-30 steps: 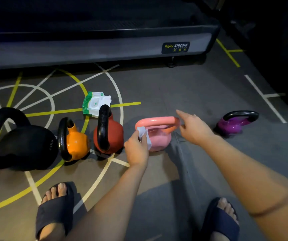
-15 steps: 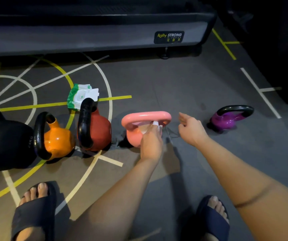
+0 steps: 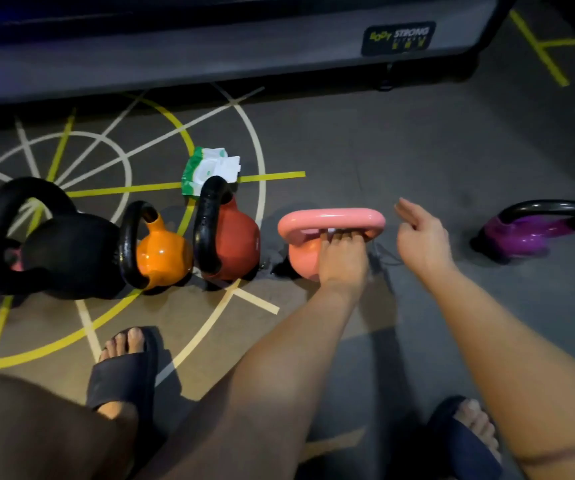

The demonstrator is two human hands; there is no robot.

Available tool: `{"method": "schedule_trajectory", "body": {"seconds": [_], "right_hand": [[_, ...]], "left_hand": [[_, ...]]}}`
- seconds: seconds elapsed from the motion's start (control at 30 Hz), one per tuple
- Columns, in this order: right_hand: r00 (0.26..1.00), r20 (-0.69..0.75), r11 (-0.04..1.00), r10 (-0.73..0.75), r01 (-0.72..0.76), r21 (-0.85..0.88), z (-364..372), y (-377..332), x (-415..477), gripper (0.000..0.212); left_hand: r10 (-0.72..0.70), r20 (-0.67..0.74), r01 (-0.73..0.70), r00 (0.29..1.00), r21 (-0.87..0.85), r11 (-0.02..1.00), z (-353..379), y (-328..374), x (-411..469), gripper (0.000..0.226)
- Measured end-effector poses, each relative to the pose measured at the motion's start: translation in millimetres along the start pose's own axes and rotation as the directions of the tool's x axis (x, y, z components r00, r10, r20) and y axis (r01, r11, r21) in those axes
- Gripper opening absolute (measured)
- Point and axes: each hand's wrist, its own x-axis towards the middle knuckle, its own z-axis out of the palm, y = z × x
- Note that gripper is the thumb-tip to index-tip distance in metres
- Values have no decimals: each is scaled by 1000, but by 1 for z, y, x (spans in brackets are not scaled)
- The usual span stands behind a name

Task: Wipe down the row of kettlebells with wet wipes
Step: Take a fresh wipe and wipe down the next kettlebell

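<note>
Curling round the pink kettlebell [image 3: 301,259] handle, the left hand [image 3: 343,261] pins a sliver of white wipe [image 3: 331,231] there; the right hand [image 3: 421,240] hangs slack, fingers loose, just beside it. Four more kettlebells flank it: black [image 3: 67,254], orange [image 3: 161,254], red [image 3: 239,237], purple [image 3: 521,237]. One wipes pack [image 3: 206,169] lies behind.

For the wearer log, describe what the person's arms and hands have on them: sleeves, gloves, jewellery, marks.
Both are bare: no sleeves, gloves, rings or watch show on the left hand, the right hand or either forearm. One thin dark line crosses the right forearm near the frame's lower edge; whether it is a band or a mark, I cannot tell.
</note>
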Motion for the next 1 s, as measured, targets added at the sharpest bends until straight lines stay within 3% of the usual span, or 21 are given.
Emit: {"method": "schedule_trajectory", "body": {"seconds": [0.1, 0.2, 0.3, 0.4, 0.47, 0.5, 0.6, 0.73, 0.77, 0.8, 0.83, 0.9, 0.93, 1.0], "right_hand": [[1000, -7, 1000, 21, -20, 10, -6, 1, -3, 55], [998, -8, 997, 68, -67, 22, -12, 13, -4, 57], [995, 44, 996, 88, -87, -15, -13, 24, -6, 63], [988, 151, 998, 39, -30, -61, -12, 29, -9, 67], [977, 211, 999, -2, 13, -51, -11, 27, -5, 67], [971, 239, 999, -11, 18, -27, -10, 27, -3, 68], [968, 250, 999, -6, -6, 48, -9, 31, 2, 66], [974, 223, 987, 44, -77, 144, -12, 33, -9, 52], [974, 224, 985, 45, -81, 152, -11, 34, -12, 52], [974, 220, 986, 48, -82, 148, -9, 37, -12, 52], [974, 222, 988, 49, -80, 134, -8, 37, -13, 54], [973, 224, 988, 58, -88, 126, -6, 37, -13, 57], [973, 225, 987, 56, -88, 133, -4, 37, -12, 58], [973, 224, 989, 51, -81, 126, -3, 37, -11, 57]], "left_hand": [[-83, -142, 38, 986, -291, 956, 11, 14, -20, 41], [-177, -140, 69, 974, -558, 827, 20, 16, -27, 51], [-153, -127, 68, 980, -507, 859, 22, 8, -24, 60], [-93, -100, 63, 991, -265, 962, 18, -1, -30, 81], [-110, -123, 81, 986, -218, 973, 15, 3, -29, 75], [-164, -118, 124, 979, -289, 949, 15, 7, -26, 64], [-289, -25, 210, 957, -627, 750, 22, 13, -18, 29], [-331, 134, 242, 934, -919, 312, 14, 22, -21, 16], [-348, 142, 244, 927, -931, 270, 13, 23, -23, 19], [-346, 107, 226, 932, -918, 325, 11, 23, -25, 19], [-310, 37, 181, 950, -874, 452, 11, 20, -27, 20], [-172, -46, 111, 984, -597, 794, 8, 13, -31, 39], [-138, -46, 108, 989, -402, 909, 6, 11, -32, 54], [-134, -43, 124, 990, -187, 975, 1, 11, -30, 67]]}}
